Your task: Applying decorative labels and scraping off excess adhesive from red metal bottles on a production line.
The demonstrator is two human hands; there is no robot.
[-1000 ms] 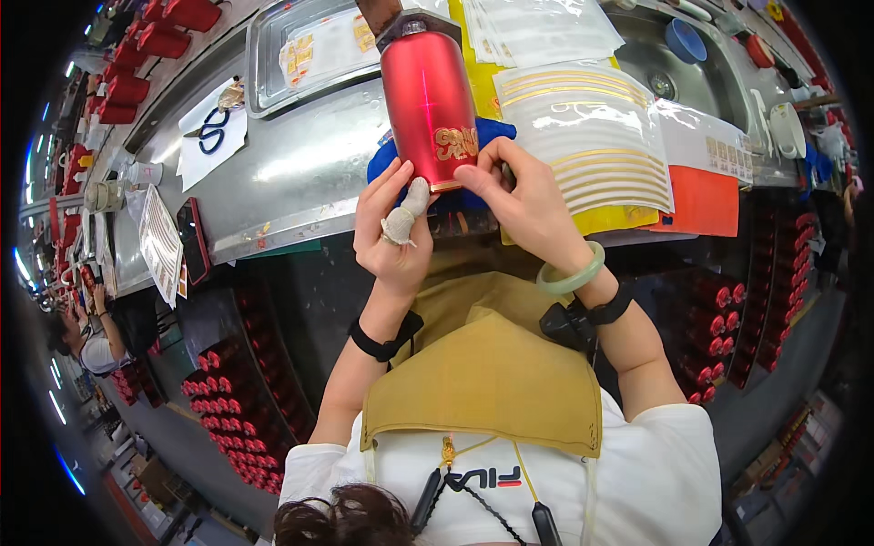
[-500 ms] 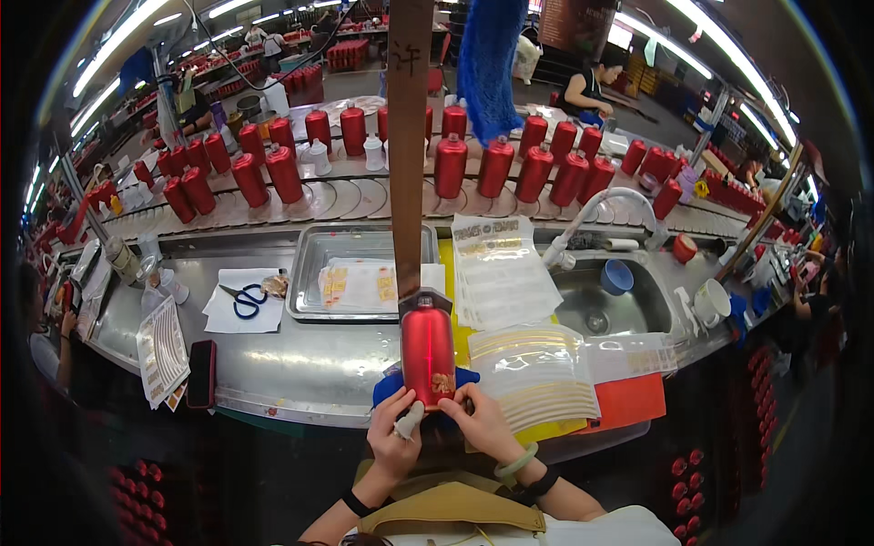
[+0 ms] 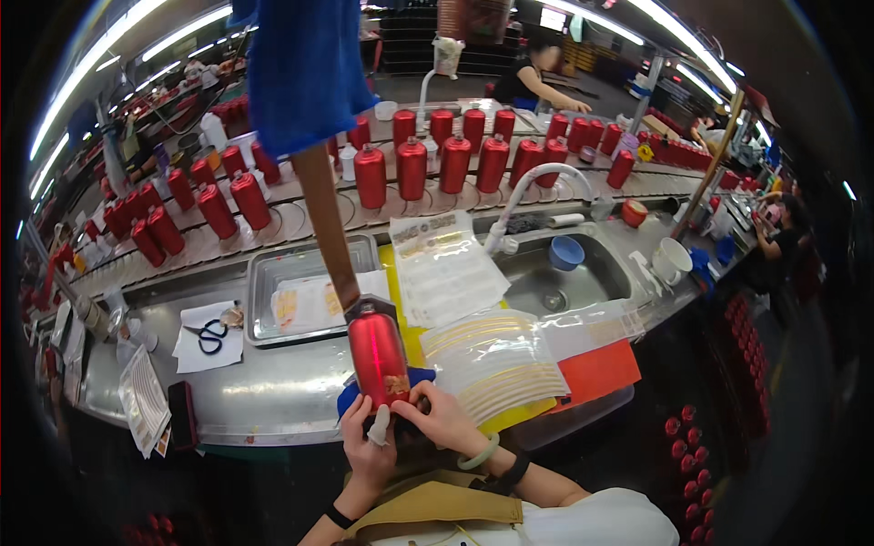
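A shiny red bottle rests on a blue cloth, its base toward me and its neck end at a dark holder by a brown upright bar. A gold decal shows near its base on the right. My left hand is closed on the base's left side; a white covering wraps one of its digits. My right hand has thumb and forefinger pressed on the base's right edge, just below the decal. The undersides of both hands' grips are hidden.
Decal sheets lie to the right, beside a sink with a blue bowl. To the left are a metal tray, scissors and a phone. Red bottles line a conveyor behind; a blue cloth hangs above.
The view has turned to the right and tilted, so the bench appears shifted left. Both hands stay at the bottle's base. Across the conveyor, a co-worker's arm now stretches toward the bottles.
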